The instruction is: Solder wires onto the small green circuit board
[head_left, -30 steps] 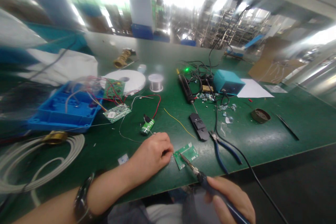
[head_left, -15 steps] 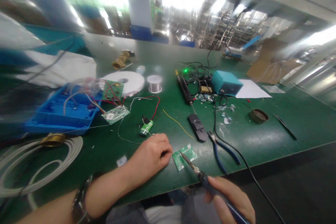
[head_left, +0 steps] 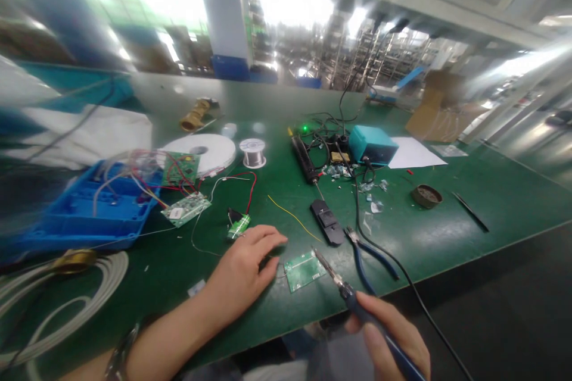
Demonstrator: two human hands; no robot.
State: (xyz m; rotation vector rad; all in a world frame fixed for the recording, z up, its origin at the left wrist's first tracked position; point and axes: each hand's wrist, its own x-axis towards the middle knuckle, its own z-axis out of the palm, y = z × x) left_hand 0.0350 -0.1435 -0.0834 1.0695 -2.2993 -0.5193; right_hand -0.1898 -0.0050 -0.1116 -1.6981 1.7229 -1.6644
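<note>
My right hand (head_left: 395,330) grips a blue-handled soldering iron (head_left: 340,286) whose tip is over the upper right edge of a small green circuit board (head_left: 300,275); whether the tip touches it I cannot tell. Left of the board, my left hand (head_left: 245,265) is open, thumb and fingers apart. A thin wire end shows between its thumb and the board. Just beyond the left hand lies a green-wrapped cylindrical part (head_left: 239,226) with a red wire, partly covered by the fingers. Blue-handled cutting pliers (head_left: 367,253) rest right of the iron.
Behind the board lie a yellow wire (head_left: 292,214), a black holder (head_left: 327,223) and a solder spool (head_left: 252,153). A blue box (head_left: 89,208) with wired boards stands left, above coiled white tubing (head_left: 105,292). A teal soldering station (head_left: 373,144), a round tin (head_left: 426,195) and tweezers (head_left: 470,211) are right.
My left hand's fingers have spread from a closed pinch near the board's left edge. The iron's tip has moved rightward over the board to its right edge. The whole view has shifted slightly.
</note>
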